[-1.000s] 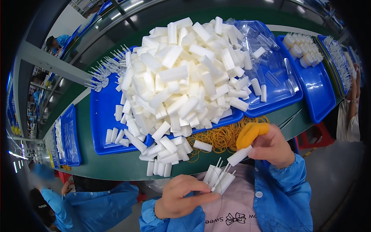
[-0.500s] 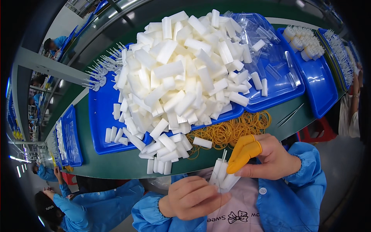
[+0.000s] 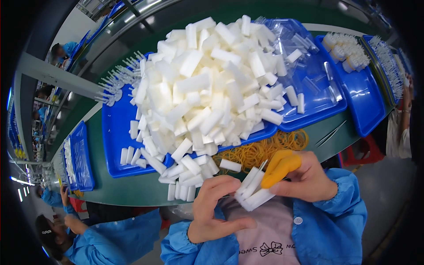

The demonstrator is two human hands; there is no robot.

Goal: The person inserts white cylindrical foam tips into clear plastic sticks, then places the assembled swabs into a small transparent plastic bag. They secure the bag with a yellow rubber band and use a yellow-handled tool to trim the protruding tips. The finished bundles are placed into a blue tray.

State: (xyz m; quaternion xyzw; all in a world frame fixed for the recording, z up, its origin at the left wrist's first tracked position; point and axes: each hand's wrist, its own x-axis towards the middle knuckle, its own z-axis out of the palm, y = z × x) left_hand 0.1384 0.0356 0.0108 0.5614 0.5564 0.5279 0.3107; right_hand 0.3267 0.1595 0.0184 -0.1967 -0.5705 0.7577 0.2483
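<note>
Both hands grip one bundle of white foam sticks (image 3: 252, 191), held close to the chest above the near edge of the tabletop (image 3: 132, 187)
Head view, item by item:
- left hand (image 3: 216, 207): fingers curled, fingertips pressed on the bundle's left side
- right hand (image 3: 304, 176): closed on the bundle's right side; yellow finger cot (image 3: 280, 165) on the forefinger, lying across the sticks
- pile of yellow rubber bands (image 3: 265, 148): on the green tabletop, just beyond the bundle
- heap of white foam sticks (image 3: 207, 84): filling a blue tray (image 3: 112, 137), some spilled over its near rim
- metal tweezers (image 3: 331, 132): on the tabletop, right of the bands
- second blue tray (image 3: 320, 95): clear plastic pieces inside
</note>
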